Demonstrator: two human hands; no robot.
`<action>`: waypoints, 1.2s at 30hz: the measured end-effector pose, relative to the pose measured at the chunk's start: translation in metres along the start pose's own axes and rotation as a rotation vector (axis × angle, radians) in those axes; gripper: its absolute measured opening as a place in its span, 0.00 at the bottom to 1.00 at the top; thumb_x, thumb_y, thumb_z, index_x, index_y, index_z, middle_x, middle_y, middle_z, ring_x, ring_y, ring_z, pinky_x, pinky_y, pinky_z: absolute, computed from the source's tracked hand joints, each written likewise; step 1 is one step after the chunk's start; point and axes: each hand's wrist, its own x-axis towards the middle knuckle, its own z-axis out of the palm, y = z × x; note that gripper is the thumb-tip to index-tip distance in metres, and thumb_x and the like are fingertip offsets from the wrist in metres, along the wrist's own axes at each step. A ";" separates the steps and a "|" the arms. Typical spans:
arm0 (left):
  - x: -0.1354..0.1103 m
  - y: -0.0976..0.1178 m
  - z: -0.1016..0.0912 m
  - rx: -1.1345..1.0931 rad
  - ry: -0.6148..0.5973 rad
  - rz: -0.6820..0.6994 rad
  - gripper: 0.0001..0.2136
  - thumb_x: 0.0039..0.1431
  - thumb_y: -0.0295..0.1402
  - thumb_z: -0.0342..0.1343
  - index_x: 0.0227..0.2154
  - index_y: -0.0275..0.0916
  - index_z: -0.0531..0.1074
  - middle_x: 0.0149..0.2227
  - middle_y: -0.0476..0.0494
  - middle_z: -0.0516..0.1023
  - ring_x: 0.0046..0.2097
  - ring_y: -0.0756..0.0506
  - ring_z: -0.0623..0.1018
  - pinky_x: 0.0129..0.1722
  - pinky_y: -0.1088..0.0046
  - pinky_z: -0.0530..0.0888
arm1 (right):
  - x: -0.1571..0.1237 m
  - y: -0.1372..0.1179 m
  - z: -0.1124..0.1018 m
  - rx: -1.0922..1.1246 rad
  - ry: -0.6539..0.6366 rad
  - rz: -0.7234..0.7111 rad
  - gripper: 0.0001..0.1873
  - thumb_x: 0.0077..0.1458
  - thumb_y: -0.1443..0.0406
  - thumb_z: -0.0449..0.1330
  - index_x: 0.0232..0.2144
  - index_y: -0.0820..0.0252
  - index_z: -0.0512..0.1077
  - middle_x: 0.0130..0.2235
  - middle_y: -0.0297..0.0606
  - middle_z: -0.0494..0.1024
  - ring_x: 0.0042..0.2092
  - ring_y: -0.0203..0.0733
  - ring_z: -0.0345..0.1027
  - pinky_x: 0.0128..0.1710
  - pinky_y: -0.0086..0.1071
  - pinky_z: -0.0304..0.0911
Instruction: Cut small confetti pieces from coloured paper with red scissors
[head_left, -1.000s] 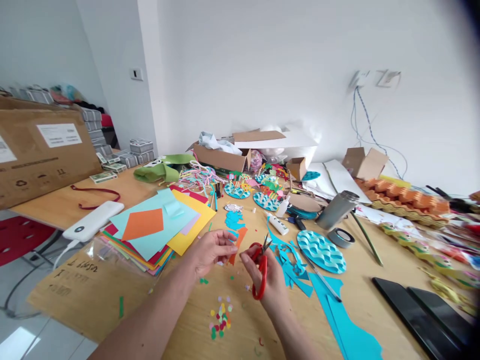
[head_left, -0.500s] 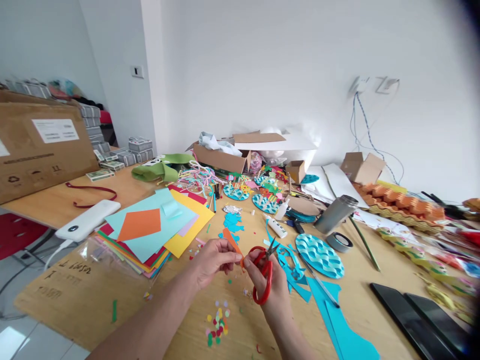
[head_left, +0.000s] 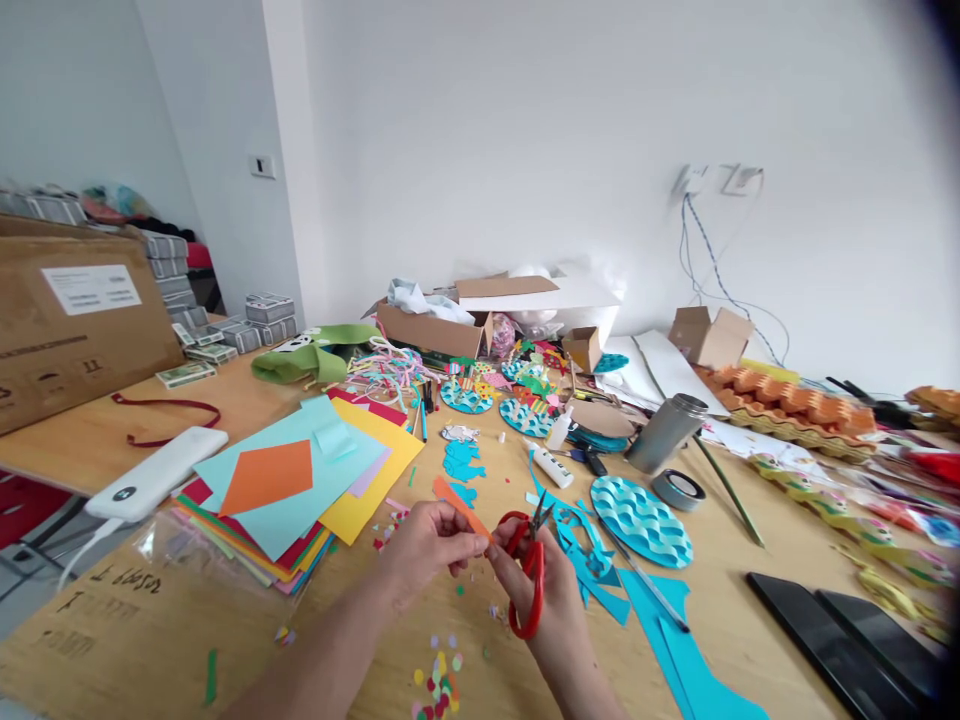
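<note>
My left hand [head_left: 439,545] pinches a narrow strip of orange paper [head_left: 459,503] between thumb and fingers, over the middle of the table. Close beside it, my right hand [head_left: 551,580] holds a pair of red-handled scissors [head_left: 535,580], the handles hooked over the hand and the blades pointing up and away. The right thumb and a finger also touch the near end of the orange strip. Blue fish-shaped paper cutouts [head_left: 463,461] lie just beyond the hands. Small round paper dots [head_left: 439,680] are scattered on the table below them.
At left, a stack of coloured paper [head_left: 281,500] lies near a white power bank [head_left: 157,470]. To the right are a wavy blue oval [head_left: 641,521], blue paper scraps [head_left: 675,650], a glue bottle [head_left: 553,466], a steel flask [head_left: 667,432], a tape roll [head_left: 679,488] and dark phones [head_left: 817,640].
The camera view has shifted slightly. Both hands stay close together on the orange strip, and the scissors remain in the right hand.
</note>
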 end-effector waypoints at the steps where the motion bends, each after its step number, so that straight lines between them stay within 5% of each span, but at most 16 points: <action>1: 0.000 0.001 0.000 0.012 0.003 0.004 0.08 0.43 0.35 0.60 0.22 0.34 0.71 0.20 0.51 0.70 0.23 0.53 0.67 0.22 0.77 0.62 | 0.000 0.000 0.000 -0.008 0.001 0.011 0.14 0.44 0.59 0.63 0.29 0.59 0.62 0.26 0.30 0.65 0.26 0.34 0.59 0.24 0.26 0.56; 5: 0.001 0.000 0.001 -0.011 0.030 0.014 0.08 0.42 0.33 0.61 0.20 0.34 0.69 0.19 0.51 0.69 0.21 0.54 0.66 0.22 0.77 0.62 | -0.003 -0.006 0.001 -0.027 -0.020 0.036 0.14 0.45 0.59 0.62 0.29 0.59 0.62 0.27 0.31 0.66 0.27 0.35 0.60 0.25 0.26 0.56; 10: 0.002 0.000 0.001 -0.308 0.095 -0.010 0.07 0.41 0.32 0.61 0.21 0.34 0.70 0.21 0.48 0.72 0.22 0.54 0.67 0.23 0.77 0.62 | -0.005 -0.011 0.001 -0.101 -0.006 0.010 0.13 0.49 0.56 0.59 0.26 0.60 0.64 0.26 0.34 0.68 0.28 0.38 0.63 0.27 0.28 0.59; 16: -0.003 0.003 0.008 -0.469 0.100 0.048 0.06 0.44 0.30 0.60 0.22 0.34 0.70 0.22 0.48 0.71 0.24 0.53 0.67 0.24 0.77 0.63 | -0.008 0.000 0.006 -0.020 -0.230 0.140 0.20 0.54 0.50 0.51 0.25 0.62 0.62 0.22 0.34 0.67 0.21 0.33 0.62 0.20 0.26 0.60; 29: -0.001 -0.004 0.014 -0.308 0.274 0.110 0.06 0.46 0.31 0.57 0.20 0.34 0.67 0.20 0.51 0.68 0.23 0.54 0.65 0.24 0.78 0.62 | -0.015 0.009 0.016 -0.123 -0.306 0.177 0.24 0.51 0.46 0.50 0.24 0.62 0.61 0.22 0.34 0.67 0.21 0.34 0.65 0.19 0.26 0.62; 36: -0.002 -0.007 0.015 -0.262 0.273 0.108 0.08 0.47 0.32 0.57 0.20 0.35 0.66 0.19 0.52 0.67 0.23 0.54 0.64 0.24 0.78 0.62 | -0.016 0.006 0.015 -0.160 -0.300 0.175 0.24 0.52 0.46 0.49 0.25 0.63 0.62 0.23 0.36 0.69 0.22 0.35 0.66 0.20 0.27 0.61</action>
